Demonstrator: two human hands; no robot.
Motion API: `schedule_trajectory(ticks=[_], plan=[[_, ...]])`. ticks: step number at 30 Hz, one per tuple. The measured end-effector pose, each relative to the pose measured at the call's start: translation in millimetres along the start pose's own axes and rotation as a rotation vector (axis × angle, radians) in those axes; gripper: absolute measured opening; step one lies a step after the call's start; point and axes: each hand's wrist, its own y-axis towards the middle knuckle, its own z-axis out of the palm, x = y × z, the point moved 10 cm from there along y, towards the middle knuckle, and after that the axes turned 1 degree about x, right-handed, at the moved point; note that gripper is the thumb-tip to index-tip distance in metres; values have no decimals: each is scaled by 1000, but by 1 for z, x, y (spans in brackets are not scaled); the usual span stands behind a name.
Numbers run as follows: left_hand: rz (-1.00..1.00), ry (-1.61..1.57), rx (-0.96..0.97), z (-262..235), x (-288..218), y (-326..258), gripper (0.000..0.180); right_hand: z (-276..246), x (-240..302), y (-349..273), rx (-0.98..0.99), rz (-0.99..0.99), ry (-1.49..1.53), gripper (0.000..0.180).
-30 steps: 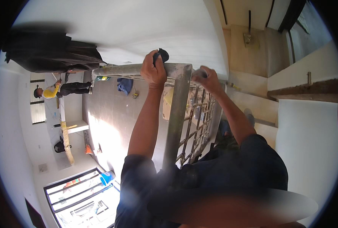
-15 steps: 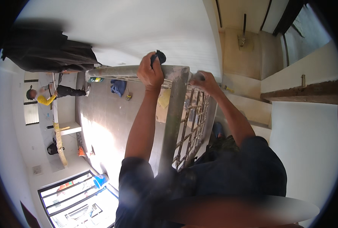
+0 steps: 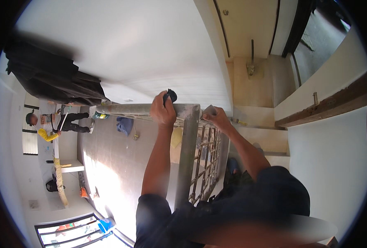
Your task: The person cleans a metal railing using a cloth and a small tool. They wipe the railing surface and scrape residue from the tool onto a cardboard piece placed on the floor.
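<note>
A worn grey-green railing [image 3: 186,144] with a rusty metal lattice grille [image 3: 206,159] stands in front of me, its top rail running off to the far left. My left hand [image 3: 163,111] rests at the top rail near the corner, its fingers closed round a dark, black-and-grey piece [image 3: 169,96] whose kind I cannot make out. Just right of the corner, my right hand [image 3: 218,119] pinches a curled grey sheet [image 3: 208,111] that looks like sandpaper. Bare patches show at the corner joint.
A white wall [image 3: 150,49] rises beyond the railing, with dark cloth [image 3: 55,78] hanging at left. Steps [image 3: 257,138] lie to the right. Across the floor are a person [image 3: 67,122], blue cloth [image 3: 124,125], a tape measure [image 3: 136,135] and a blue bucket [image 3: 105,225].
The whole scene sits lower in the picture as my view tilts up. Both hands stay at the railing's corner with what they hold. The far person's arms and pose have shifted.
</note>
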Motion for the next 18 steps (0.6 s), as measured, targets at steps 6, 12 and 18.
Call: schedule_trajectory(ticks=[6,12,18], plan=[[-9,19,4,-3,-3,-1,16,-2,3,-2,27,-19,-44,53],[-54,13,31,0,10,-11,17,-2,-7,-6,16,-11,-151,46],[-115,93,32,6,18,-13,20,4,12,2,62,-189,-161,46]])
